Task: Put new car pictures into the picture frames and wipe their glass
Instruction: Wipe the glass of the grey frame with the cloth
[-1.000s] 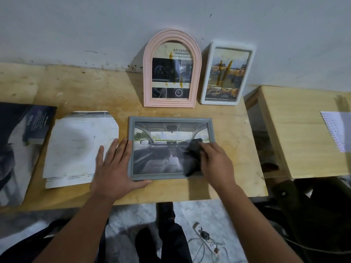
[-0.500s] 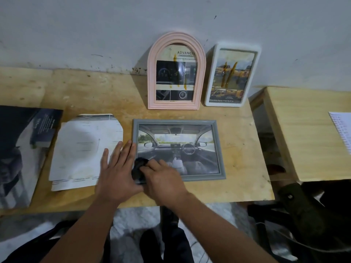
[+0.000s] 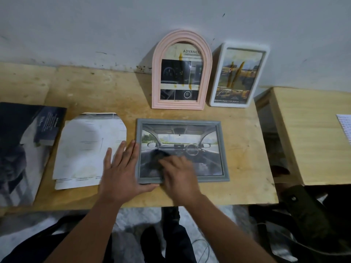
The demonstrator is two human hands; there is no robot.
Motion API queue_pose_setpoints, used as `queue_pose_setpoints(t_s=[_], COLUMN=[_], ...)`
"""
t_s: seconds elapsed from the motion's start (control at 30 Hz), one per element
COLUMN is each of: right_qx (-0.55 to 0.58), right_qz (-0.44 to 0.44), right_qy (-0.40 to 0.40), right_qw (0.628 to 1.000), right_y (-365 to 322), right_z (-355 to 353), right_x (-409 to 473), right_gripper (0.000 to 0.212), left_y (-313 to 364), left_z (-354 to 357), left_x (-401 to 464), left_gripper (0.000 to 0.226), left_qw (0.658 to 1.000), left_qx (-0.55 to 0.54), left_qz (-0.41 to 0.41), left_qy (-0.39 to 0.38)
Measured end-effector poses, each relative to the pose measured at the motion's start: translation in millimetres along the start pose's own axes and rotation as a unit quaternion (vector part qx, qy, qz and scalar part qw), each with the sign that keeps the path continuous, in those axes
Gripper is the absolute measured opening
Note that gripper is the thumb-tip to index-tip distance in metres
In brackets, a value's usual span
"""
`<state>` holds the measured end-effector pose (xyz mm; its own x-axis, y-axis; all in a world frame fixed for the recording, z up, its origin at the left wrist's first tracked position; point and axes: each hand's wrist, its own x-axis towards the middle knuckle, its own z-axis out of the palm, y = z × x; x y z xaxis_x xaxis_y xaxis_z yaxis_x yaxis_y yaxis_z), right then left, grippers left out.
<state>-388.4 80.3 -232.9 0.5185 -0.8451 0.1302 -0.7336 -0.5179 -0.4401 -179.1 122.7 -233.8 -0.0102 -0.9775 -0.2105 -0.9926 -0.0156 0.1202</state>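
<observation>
Grey picture frame (image 3: 224,149): lies flat on the wooden table (image 3: 117,92), centre of the view, glass up. Holds a car-interior picture (image 3: 190,141) showing dashboard, steering wheel and windscreen.

Dark cloth (image 3: 158,155): on the glass, lower left part of the grey picture frame, blurred. Pressed under the right hand.

Right hand (image 3: 180,177): lower centre, over the frame's lower left area, fingers curled down onto the dark cloth and gripping it; motion-blurred.

Left hand (image 3: 121,171): just left of the frame, palm down, fingers spread flat and holding nothing. Fingertips rest along the frame's left edge and on the neighbouring papers; thumb lies at the frame's lower left corner.

Stack of white papers (image 3: 85,149): left of the frame, on the table, partly under the left hand.

Dark brochure (image 3: 19,145): far left edge, flat on the table.

Pink arched frame (image 3: 157,73): upper centre, upright against the wall (image 3: 114,25), yellowish streaks on its glass.

White rectangular frame (image 3: 264,59): just right of the pink one, leaning on the wall, likewise streaked.

Second wooden table (image 3: 311,133): right side, a white sheet (image 3: 345,126) at its right edge.
</observation>
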Motion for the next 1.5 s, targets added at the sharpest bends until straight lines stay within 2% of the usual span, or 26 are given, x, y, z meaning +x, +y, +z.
queue_pose_setpoints(t_s=[0.1,0.17,0.2,0.3,0.4,0.47,0.6,0.73,0.83,0.9,1.0,1.07,1.17,1.33,1.5], right_qx=[0.094,0.148,0.154,0.082,-0.051,-0.077,0.000,0.059,0.130,0.133,0.037,-0.043,-0.061,-0.048,0.044], right_qz=[-0.053,-0.021,0.005,0.115,0.192,0.185,0.157,0.051,0.029,0.065,0.180,0.220,0.182,0.049,-0.077], right_qy=[-0.059,-0.043,-0.011,0.107,0.123,0.109,0.115,0.038,-0.002,0.038,0.132,0.116,0.081,0.011,-0.096], right_qw=[0.992,0.988,0.988,0.984,0.972,0.974,0.981,0.996,0.991,0.988,0.974,0.968,0.978,0.998,0.991], right_y=[-22.7,-5.8,9.4,73.3,103.9,94.0,36.2,-22.0,-2.6,28.5,82.9,93.4,68.4,-5.2,-14.3], right_z=[5.3,-14.7,-28.8,-64.4,-60.6,-40.7,2.1,26.2,2.7,-25.8,-56.9,-51.5,-22.4,10.9,0.1], right_x=[11.1,22.7,27.6,34.1,30.5,28.0,46.0,63.7,69.7,62.2,45.7,41.9,50.6,66.7,23.7], right_gripper=[0.034,0.034,0.034,0.033,0.032,0.036,0.032,0.035,0.033,0.032,0.033,0.033,0.036,0.043,0.037], left_y=[1.2,2.3,2.3,1.8,1.2,1.2,0.4,-0.6,-1.1,-1.1,-0.5,-0.9,-1.8,-0.4,-4.4], left_z=[2.0,0.2,-0.7,-2.1,-1.7,-1.9,-1.2,0.6,0.4,0.3,-0.5,-1.0,-1.7,-1.0,1.2], left_x=[-0.7,-0.4,0.4,1.6,1.1,1.1,0.9,2.3,1.8,1.2,2.7,2.8,1.9,0.0,-0.3], left_gripper=[0.135,0.138,0.139,0.140,0.140,0.139,0.139,0.137,0.138,0.140,0.141,0.141,0.142,0.140,0.138], left_qw=[1.000,1.000,1.000,1.000,1.000,1.000,1.000,1.000,1.000,1.000,1.000,1.000,1.000,1.000,1.000], left_qx=[-0.022,-0.026,-0.021,-0.009,-0.012,-0.013,-0.012,-0.013,-0.013,-0.014,-0.012,-0.010,-0.008,-0.005,-0.016], left_qz=[0.009,0.007,0.004,-0.001,-0.002,0.000,-0.001,0.000,0.004,0.005,0.003,0.002,-0.001,0.002,0.009], left_qy=[0.017,0.017,0.014,-0.002,-0.003,-0.001,0.001,0.003,0.000,0.001,0.001,-0.003,-0.008,-0.004,-0.006])
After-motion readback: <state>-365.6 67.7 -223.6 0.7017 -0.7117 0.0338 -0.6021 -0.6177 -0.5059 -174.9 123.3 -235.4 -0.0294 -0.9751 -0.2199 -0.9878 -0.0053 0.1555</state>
